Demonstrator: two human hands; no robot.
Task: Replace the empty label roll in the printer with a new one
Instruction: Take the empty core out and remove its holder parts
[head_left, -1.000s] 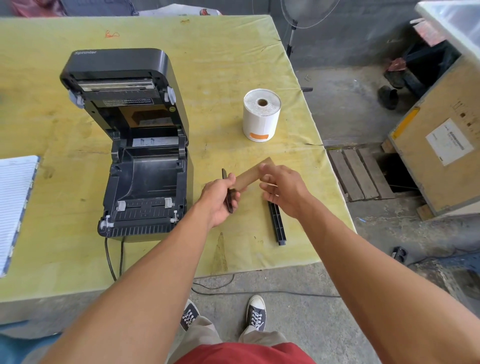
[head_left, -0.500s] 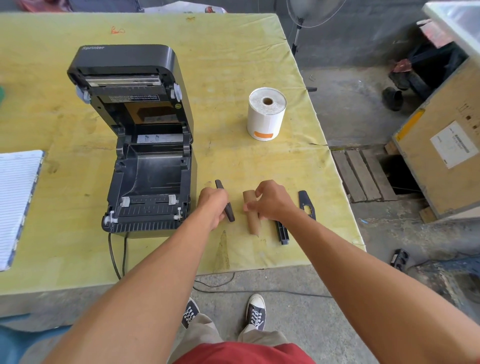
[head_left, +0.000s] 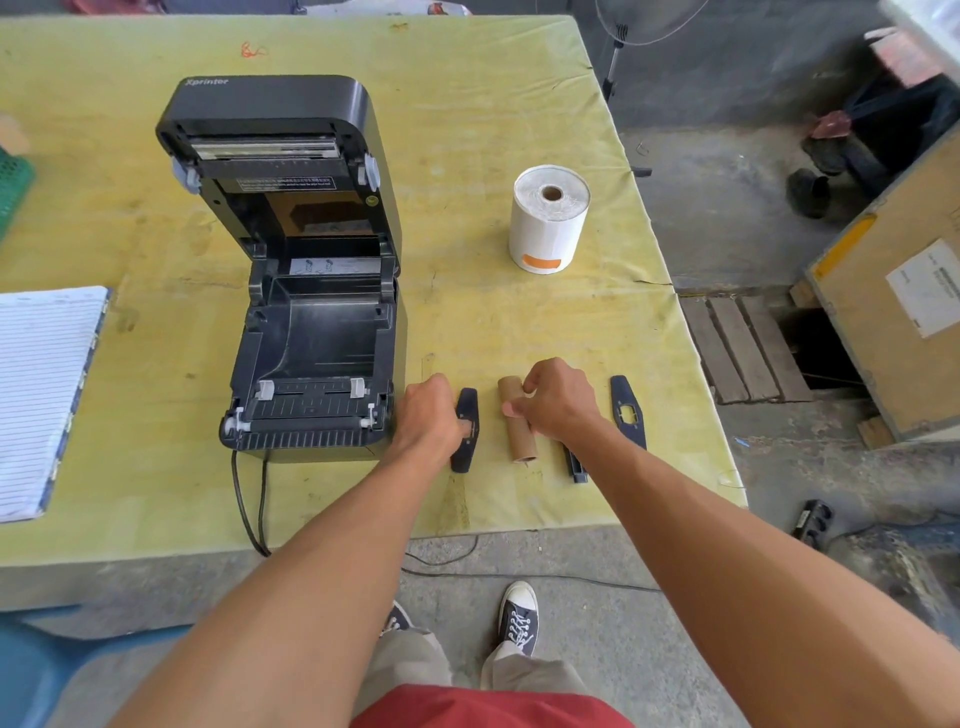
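Observation:
The black label printer (head_left: 311, 322) stands on the yellow table with its lid raised and its roll bay empty. A new white label roll (head_left: 549, 218) stands upright to the right of it. The empty brown cardboard core (head_left: 517, 434) lies on the table near the front edge, with my right hand (head_left: 558, 402) holding its far end. My left hand (head_left: 428, 415) grips a black roll-holder plate (head_left: 466, 431) that lies flat just left of the core. A second black plate (head_left: 627, 410) lies to the right. A black spindle bar (head_left: 575, 467) is partly hidden under my right wrist.
A lined notebook (head_left: 41, 395) lies at the table's left edge, with a green basket (head_left: 13, 182) behind it. The printer's cable (head_left: 249, 509) hangs over the front edge. A wooden crate (head_left: 893, 312) and a pallet stand on the floor to the right.
The core and plate, held together above the table a second ago, are now apart and lying on the table. Both hands came down with them.

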